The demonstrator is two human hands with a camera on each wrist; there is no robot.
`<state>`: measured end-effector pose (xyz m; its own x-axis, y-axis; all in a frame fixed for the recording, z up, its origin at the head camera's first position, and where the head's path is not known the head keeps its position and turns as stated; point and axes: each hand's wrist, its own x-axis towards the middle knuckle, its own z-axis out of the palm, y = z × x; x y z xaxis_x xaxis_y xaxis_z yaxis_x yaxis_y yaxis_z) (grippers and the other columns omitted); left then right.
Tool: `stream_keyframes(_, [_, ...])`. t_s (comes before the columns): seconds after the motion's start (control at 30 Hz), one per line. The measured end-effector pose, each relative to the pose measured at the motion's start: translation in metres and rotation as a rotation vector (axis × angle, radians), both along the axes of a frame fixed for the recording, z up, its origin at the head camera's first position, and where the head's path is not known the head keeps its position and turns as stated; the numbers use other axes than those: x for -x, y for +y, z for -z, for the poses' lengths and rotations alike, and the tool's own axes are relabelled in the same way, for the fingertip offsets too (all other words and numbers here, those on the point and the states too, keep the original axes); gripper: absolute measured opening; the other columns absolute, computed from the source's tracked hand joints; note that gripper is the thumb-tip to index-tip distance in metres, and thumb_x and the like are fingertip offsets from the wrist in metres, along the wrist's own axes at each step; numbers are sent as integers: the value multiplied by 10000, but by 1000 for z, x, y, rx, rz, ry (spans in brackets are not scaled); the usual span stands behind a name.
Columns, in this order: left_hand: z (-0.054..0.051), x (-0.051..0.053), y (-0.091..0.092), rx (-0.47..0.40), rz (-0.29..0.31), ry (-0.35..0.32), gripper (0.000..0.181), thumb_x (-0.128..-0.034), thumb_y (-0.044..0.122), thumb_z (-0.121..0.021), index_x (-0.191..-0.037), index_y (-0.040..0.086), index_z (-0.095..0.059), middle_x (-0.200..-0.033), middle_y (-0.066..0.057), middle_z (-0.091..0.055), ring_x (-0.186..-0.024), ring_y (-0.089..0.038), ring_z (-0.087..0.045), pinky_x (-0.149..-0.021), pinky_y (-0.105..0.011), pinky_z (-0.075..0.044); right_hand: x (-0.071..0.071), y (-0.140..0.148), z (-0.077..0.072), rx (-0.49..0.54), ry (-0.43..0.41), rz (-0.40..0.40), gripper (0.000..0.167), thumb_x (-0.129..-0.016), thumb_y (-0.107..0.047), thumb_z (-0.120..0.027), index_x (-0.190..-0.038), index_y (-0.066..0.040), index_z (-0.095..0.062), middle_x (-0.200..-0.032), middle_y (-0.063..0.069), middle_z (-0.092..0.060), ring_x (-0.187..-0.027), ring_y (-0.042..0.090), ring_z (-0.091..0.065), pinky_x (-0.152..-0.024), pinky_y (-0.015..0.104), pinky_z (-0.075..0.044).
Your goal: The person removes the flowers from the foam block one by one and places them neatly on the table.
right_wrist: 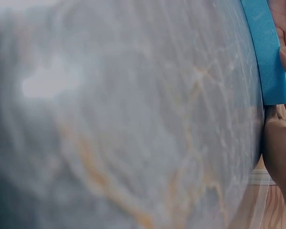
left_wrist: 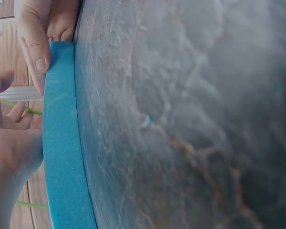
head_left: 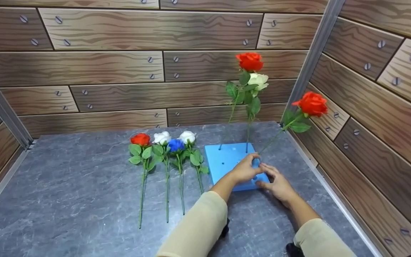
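Note:
A square blue foam block (head_left: 217,153) with small holes lies on the table. One red rose (head_left: 250,61) and a cream rose (head_left: 258,81) stand in its far holes. Another red rose (head_left: 311,104) leans to the right, its stem running down to the fingers of my left hand (head_left: 244,171), which pinches it low over the block. The stem's lower tip is hidden by the hand. My right hand (head_left: 281,187) grips the block's near right corner; in the left wrist view the thumb of the right hand (left_wrist: 35,40) lies against the block's edge.
Left of the block lie a red rose (head_left: 140,139), a white rose (head_left: 161,137), a blue rose (head_left: 176,145) and another white rose (head_left: 187,137), stems toward me. Wood-patterned walls (head_left: 120,67) enclose the grey marbled table (head_left: 77,200) at the back and sides.

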<state>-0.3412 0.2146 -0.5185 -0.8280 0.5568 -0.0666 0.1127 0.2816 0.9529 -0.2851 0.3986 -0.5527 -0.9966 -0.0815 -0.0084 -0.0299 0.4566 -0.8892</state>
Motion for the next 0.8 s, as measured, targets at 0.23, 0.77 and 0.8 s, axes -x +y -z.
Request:
stream_keyframes(0.23, [0,0,0,24,-72,26,571,-1105,367,-643,-1623,228,-449,-1748,-18,-396,-1617,-280,-405,-1279,-508,-449,0,1,-1,6,2,3,813,-987,-155,-814,-1661,-2,-385,-1776,208,-252,-1677,436,-197,-1388,565,-190])
stream_keyframes(0.77, [7,12,39,195,-493,324,64,-1058,206,-729,-1084,152,-709,-1022,-20,-775,-946,-188,-746,-807,-294,-619,2,0,1,39,-1,20,803,-985,-127,-809,-1657,-3,-386,-1757,200,-280,-1674,406,-234,-1377,500,-229])
stream_keyframes(0.8, [8,12,40,200,-508,334,58,-1058,213,-731,-1051,160,-708,-988,-12,-773,-908,-178,-740,-773,-285,-609,1,1,1,36,6,16,805,-985,-122,-808,-1656,5,-383,-1753,209,-284,-1671,413,-238,-1375,519,-225])
